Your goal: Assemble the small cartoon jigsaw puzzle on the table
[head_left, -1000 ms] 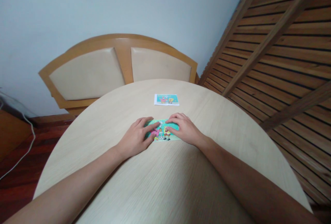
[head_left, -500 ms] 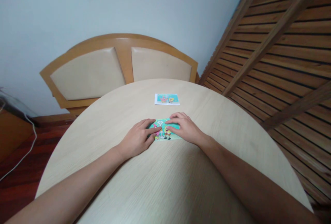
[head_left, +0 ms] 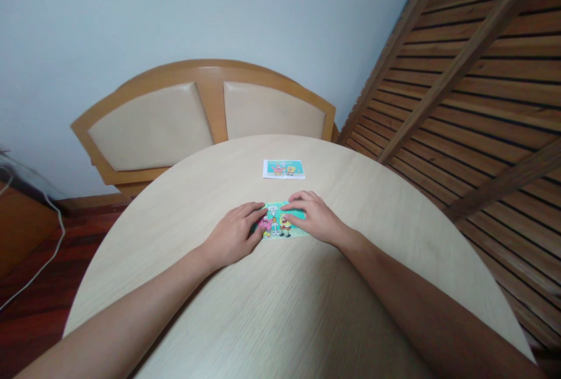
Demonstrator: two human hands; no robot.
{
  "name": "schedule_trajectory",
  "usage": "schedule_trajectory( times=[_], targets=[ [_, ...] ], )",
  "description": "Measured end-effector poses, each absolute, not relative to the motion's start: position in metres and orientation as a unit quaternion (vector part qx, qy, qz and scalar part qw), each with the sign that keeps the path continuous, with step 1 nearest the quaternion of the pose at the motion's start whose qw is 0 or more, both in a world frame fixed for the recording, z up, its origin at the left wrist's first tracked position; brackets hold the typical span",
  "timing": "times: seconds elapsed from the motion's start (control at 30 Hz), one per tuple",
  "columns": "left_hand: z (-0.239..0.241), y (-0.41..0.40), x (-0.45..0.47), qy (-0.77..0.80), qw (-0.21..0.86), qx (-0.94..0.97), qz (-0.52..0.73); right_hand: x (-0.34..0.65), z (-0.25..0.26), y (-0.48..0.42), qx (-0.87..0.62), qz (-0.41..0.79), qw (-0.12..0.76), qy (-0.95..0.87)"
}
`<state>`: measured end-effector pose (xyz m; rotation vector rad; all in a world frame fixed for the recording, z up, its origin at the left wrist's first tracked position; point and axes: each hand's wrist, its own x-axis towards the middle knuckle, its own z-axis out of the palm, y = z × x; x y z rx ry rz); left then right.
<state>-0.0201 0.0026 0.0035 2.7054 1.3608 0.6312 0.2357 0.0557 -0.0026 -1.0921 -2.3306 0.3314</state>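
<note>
A small turquoise picture [head_left: 275, 225] with cartoon figures, one pink, one pale and one yellow, lies flat on the round table [head_left: 263, 309]. My left hand [head_left: 234, 232] rests at its left edge, open, with the fingertips on or close to that side. From the right, my right hand [head_left: 316, 216] reaches over the picture's upper right part, fingers spread and curved, gripping nothing. Both hands hide the picture's side edges. I cannot tell whether it is one sheet or joined pieces. Beyond it lies a white sheet [head_left: 284, 169] printed with a similar cartoon picture.
A wooden chair back [head_left: 210, 98] with cream padded panels stands behind the table, against a pale wall [head_left: 263, 11]. Wooden slats [head_left: 495, 98] rise on the right. A white cable [head_left: 61, 230] hangs at the left above the dark red floor [head_left: 35, 303].
My left index finger has drawn back to the left, uncovering more of the pink figure and the picture's middle. The right hand stays almost still. The view has shifted slightly.
</note>
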Motion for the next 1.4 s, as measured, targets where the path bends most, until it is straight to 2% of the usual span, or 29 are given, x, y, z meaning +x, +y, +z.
schedule_trajectory(
  times=[0.37,0.6,0.77,0.9,1.0,1.2,1.4],
  targets=[
    [0.002,0.005,-0.02,0.431,0.05,0.875,0.214,0.229,0.003,0.046,-0.351,0.09,0.277,-0.89],
    [-0.002,0.011,-0.027,0.453,0.054,0.855,0.248,0.223,0.013,0.034,-0.263,0.083,0.208,-0.938],
    [-0.003,0.016,-0.033,0.481,0.045,0.842,0.239,0.248,0.019,0.053,-0.372,0.041,0.223,-0.9],
    [-0.002,0.016,-0.034,0.49,0.042,0.841,0.226,0.262,0.026,0.063,-0.575,-0.038,0.16,-0.801],
    [-0.002,0.015,-0.033,0.491,0.041,0.841,0.224,0.262,0.028,0.062,-0.665,-0.081,0.113,-0.734],
    [-0.002,0.015,-0.034,0.489,0.036,0.84,0.23,0.27,0.026,0.062,-0.697,-0.09,0.089,-0.706],
    [-0.002,0.016,-0.034,0.491,0.037,0.843,0.214,0.271,0.03,0.062,-0.692,-0.103,0.143,-0.701]
  ],
)
